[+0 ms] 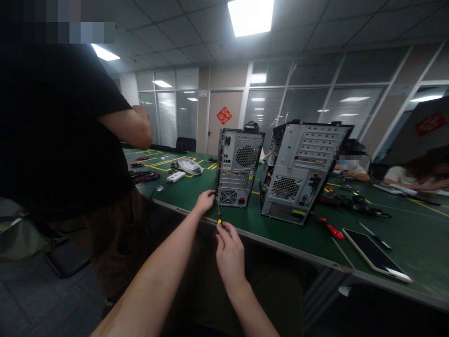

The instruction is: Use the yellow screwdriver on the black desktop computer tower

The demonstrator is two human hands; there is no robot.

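My right hand (229,245) is closed on the end of a screwdriver (219,218) with a black and yellow handle. The screwdriver's shaft points up at the lower left corner of the smaller computer case (234,180), whose back panel faces me. Whether the tip touches a screw is too small to tell. Against the lower left side of that case rests my left hand (205,202), its fingers partly hidden at the edge. A larger computer case (296,171) stands to the right, turned at an angle, its left side uncovered with wires showing.
A red-handled screwdriver (335,231), a tablet-like device (375,255) and a thin metal tool (375,235) lie on the green table (308,245) at right. Black cables (358,204) lie behind. At left are a white dish (190,165), a white power strip (176,177) and a standing person (66,126).
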